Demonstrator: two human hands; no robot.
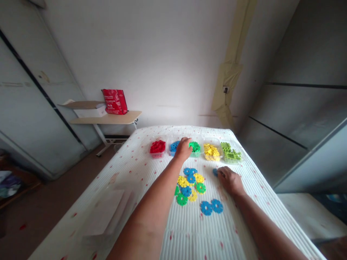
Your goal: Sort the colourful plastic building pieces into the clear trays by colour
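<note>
My left hand [183, 150] is stretched out over the row of clear boxes, between the blue pieces [174, 146] and the green pieces [195, 147]. Its thumb and fingers are apart, and no piece shows between them. On the right, my right hand [231, 180] rests low on the table with curled fingers, closed on a blue notched disc [215, 172] that sticks out at the fingertips. Between my arms lies a loose pile of blue, yellow and green notched plastic discs [186, 191]. Nearer to me, two blue discs [211, 207] lie side by side, edges touching.
Other clear boxes hold red pieces [157, 147], yellow pieces [211, 151] and light green pieces [230, 151]. A transparent sheet or flat tray [105, 213] lies at the table's left. Beyond, a side table [130, 117] bears a red bag [115, 102] and a box [90, 109].
</note>
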